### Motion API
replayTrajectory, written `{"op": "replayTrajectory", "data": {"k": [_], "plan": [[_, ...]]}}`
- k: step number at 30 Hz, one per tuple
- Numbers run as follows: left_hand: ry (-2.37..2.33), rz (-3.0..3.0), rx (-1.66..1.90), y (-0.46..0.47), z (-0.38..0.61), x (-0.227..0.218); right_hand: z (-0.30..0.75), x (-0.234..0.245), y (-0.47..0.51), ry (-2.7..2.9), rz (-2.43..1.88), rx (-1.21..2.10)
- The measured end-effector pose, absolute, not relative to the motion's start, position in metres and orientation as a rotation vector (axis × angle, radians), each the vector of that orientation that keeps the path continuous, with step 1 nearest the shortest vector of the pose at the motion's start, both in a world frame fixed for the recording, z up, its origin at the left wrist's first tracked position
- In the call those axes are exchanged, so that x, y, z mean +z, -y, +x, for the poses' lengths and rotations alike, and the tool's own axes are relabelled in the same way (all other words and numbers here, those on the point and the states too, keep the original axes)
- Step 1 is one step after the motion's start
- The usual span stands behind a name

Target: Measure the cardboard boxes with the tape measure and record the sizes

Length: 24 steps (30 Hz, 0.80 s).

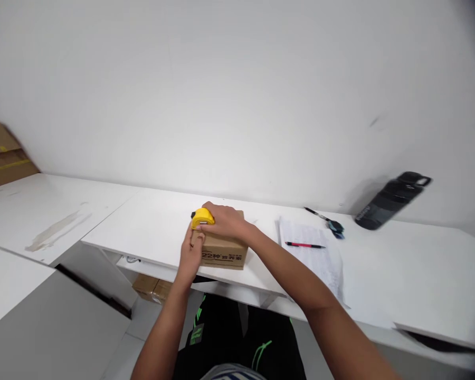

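Note:
A yellow tape measure (pixel 202 217) with a black part at its left end is in my right hand (pixel 225 220), whose fingers wrap over it from above. It sits at the top left of a small brown cardboard box (pixel 224 256) with black printing on its front. My left hand (pixel 192 254) is at the box's left front corner, just below the tape measure. Its fingers are bent and closed, and what they pinch is hidden. I cannot make out any pulled-out blade.
The box stands on a white desk (pixel 154 221) against a white wall. To the right lie paper sheets (pixel 309 264), a red-and-black pen (pixel 305 245) and a dark strapped item (pixel 334 227). A black bottle (pixel 391 200) stands farther right. Cardboard boxes (pixel 8 153) are at far left, more boxes (pixel 152 287) below.

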<state>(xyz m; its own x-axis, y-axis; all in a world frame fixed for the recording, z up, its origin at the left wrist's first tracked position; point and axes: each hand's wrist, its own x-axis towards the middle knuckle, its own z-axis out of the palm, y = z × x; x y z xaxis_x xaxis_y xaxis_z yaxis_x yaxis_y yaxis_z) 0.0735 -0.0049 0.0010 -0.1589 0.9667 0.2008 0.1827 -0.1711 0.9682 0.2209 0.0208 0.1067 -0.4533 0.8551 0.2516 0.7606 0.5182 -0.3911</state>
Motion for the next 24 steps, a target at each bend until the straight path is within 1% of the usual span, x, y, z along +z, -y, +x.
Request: {"op": "replayTrajectory", "data": {"k": [4,8,10,12,14,16,19,20,22,24], "plan": [[-1.392,1.475,1.397,0.001,0.076,0.008,0.237,0.105,-0.016,2.275,-1.306,0.282],[-1.458,1.642,1.408,-0.008,0.07,0.023,0.297,0.098,-0.005,1.996,-1.302,0.048],[-1.396,1.731,1.376,-0.015,0.064,0.034,0.349,0.088,0.01,1.815,-1.458,-0.011],[-1.29,1.798,1.361,-0.023,0.059,0.045,0.406,0.072,0.025,1.766,-1.712,-0.039],[-1.247,1.848,1.314,-0.03,0.058,0.057,0.456,0.05,0.036,1.855,-2.049,0.031],[-1.316,1.879,1.262,-0.033,0.062,0.068,0.489,0.025,0.04,1.959,-2.329,0.161],[-1.447,1.902,1.287,-0.023,0.077,0.078,0.508,-0.007,0.041,2.01,-2.435,0.196],[-1.424,1.908,1.315,-0.014,0.085,0.079,0.509,-0.014,0.041,2.005,-2.438,0.173],[-1.229,1.947,1.297,0.01,0.104,0.076,0.512,-0.024,0.041,1.985,-2.45,0.125],[-0.91,2.017,1.131,0.038,0.13,0.068,0.516,-0.027,0.045,1.978,-2.442,0.099]]}}
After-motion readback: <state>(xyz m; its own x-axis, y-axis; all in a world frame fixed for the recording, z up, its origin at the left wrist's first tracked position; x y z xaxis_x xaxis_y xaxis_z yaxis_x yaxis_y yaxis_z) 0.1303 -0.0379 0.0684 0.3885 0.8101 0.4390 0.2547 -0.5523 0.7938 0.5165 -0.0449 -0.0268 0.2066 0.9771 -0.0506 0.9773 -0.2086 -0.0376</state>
